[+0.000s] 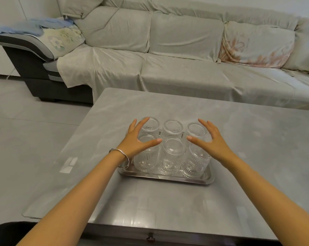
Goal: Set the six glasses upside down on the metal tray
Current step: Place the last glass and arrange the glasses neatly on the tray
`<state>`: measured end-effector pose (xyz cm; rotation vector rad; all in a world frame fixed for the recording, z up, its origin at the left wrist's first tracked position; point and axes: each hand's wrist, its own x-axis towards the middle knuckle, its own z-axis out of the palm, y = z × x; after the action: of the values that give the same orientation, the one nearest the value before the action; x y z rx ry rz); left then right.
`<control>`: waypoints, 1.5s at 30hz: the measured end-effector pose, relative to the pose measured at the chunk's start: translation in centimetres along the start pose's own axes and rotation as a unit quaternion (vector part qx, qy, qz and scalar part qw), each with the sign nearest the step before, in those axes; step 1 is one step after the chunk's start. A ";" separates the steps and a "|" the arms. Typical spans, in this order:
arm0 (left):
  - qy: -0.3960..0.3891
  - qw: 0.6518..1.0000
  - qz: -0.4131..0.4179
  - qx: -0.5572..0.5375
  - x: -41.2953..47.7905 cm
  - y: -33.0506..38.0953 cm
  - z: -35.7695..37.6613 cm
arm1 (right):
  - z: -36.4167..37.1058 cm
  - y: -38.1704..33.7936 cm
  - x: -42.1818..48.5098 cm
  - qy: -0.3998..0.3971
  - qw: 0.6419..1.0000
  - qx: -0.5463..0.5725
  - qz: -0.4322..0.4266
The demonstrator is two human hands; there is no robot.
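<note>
Several clear ribbed glasses stand in two rows of three on a metal tray (168, 178) on the grey table (239, 139). The middle back glass (173, 129) and the middle front glass (173, 153) show fully. My left hand (136, 139) hovers with spread fingers over the left pair, partly covering the front left glass (146, 160). My right hand (212, 141) is spread over the right pair, above the front right glass (194, 164). Neither hand holds anything. A silver bracelet (121, 153) circles my left wrist.
A long sofa (185, 50) under a pale cover runs behind the table. A blue cloth (25, 27) lies on its left armrest. The table's near edge has a drawer knob (150, 238). Grey tiled floor (25, 121) lies to the left.
</note>
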<state>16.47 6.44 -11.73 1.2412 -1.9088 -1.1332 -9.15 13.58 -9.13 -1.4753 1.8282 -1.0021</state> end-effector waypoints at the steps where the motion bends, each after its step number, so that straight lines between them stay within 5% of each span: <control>1: -0.005 1.000 -0.001 0.007 0.4 0.1 0.0 | 0.0 0.4 -0.1 -0.013 1.000 0.020 0.012; 19: -0.005 0.999 -0.027 0.042 1.3 0.0 0.4 | 1.7 2.1 0.1 -0.012 0.993 0.111 0.029; 25: -0.028 0.994 0.021 0.107 -0.1 1.3 -0.7 | 0.4 0.9 -0.3 -0.027 0.994 -0.078 -0.078; 28: -0.079 0.957 0.084 0.267 -0.7 1.7 -0.9 | -0.4 0.3 -0.7 -0.095 0.947 -0.242 -0.188; 31: -0.120 0.907 0.103 0.390 -0.7 1.5 -0.4 | -0.6 0.6 -0.6 -0.157 0.892 -0.374 -0.201; 45: -0.122 0.897 0.108 0.411 -0.2 0.8 -0.2 | 0.4 1.5 -0.7 -0.132 0.893 -0.383 -0.196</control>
<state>16.40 6.73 -10.92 1.2637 -2.7866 -0.3459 -9.47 14.30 -10.66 -2.3815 1.8394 -0.1729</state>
